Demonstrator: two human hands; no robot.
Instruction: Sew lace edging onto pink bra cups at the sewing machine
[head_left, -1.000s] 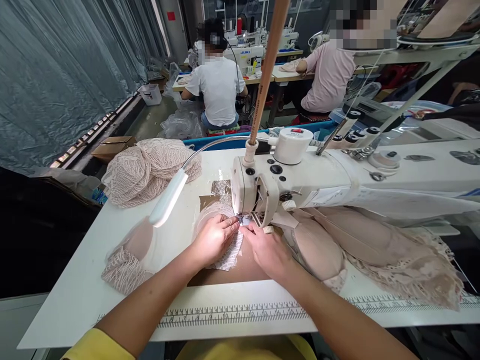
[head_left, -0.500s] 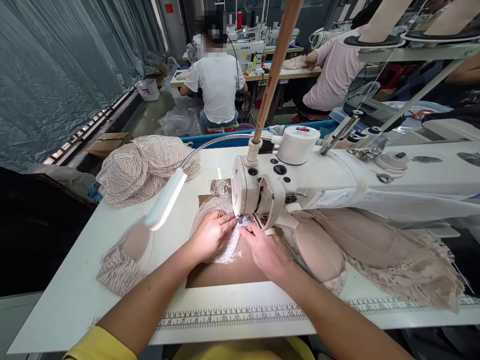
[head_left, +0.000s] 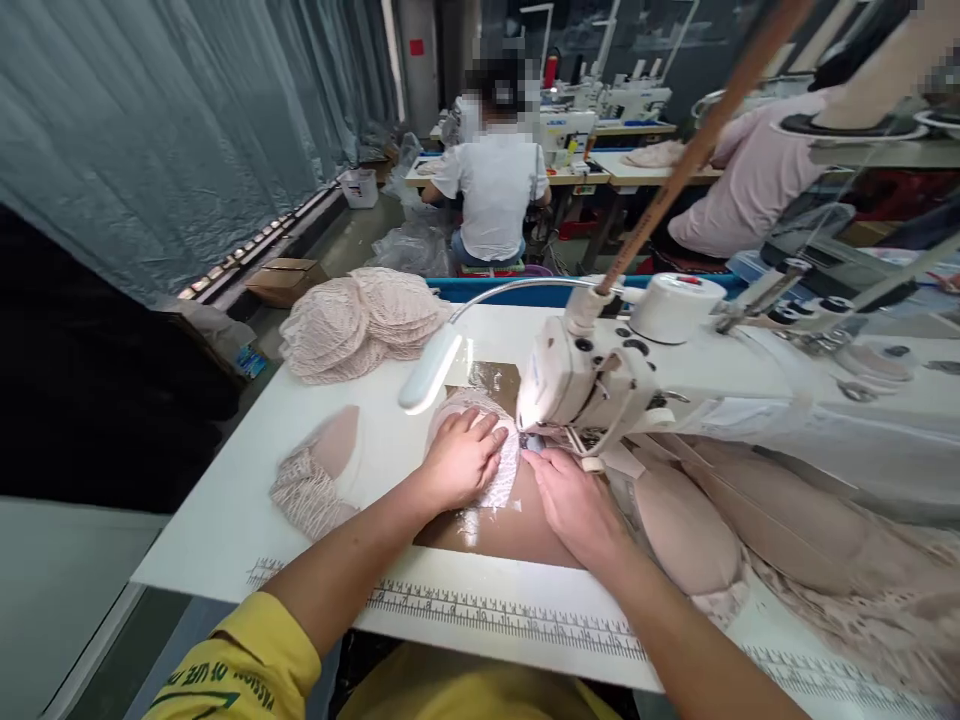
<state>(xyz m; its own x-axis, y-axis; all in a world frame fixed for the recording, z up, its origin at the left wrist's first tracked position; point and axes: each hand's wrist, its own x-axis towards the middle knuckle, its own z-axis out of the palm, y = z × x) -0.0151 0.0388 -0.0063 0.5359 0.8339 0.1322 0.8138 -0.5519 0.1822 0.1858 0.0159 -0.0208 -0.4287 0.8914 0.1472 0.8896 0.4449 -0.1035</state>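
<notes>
A pale pink lace bra cup lies under the head of a white sewing machine, its right edge at the presser foot. My left hand rests flat on the cup with its fingers stretched out and slightly apart. Close to the presser foot, my right hand has thumb and forefinger pressed together at the cup's edge; its other fingers are curled under. The needle itself is too small to make out. Shiny brown tape covers the table beneath the cup.
A stack of lace cups lies at the back left, a single cup piece nearer me. Beige sewn cups heap up on the right. A lamp on a bent neck reaches over the table. Two people sit at machines ahead.
My view has swung left, so everything sits further right in the picture. My left hand has gone from fingertips gathered at the presser foot to lying flatter on the cup.
</notes>
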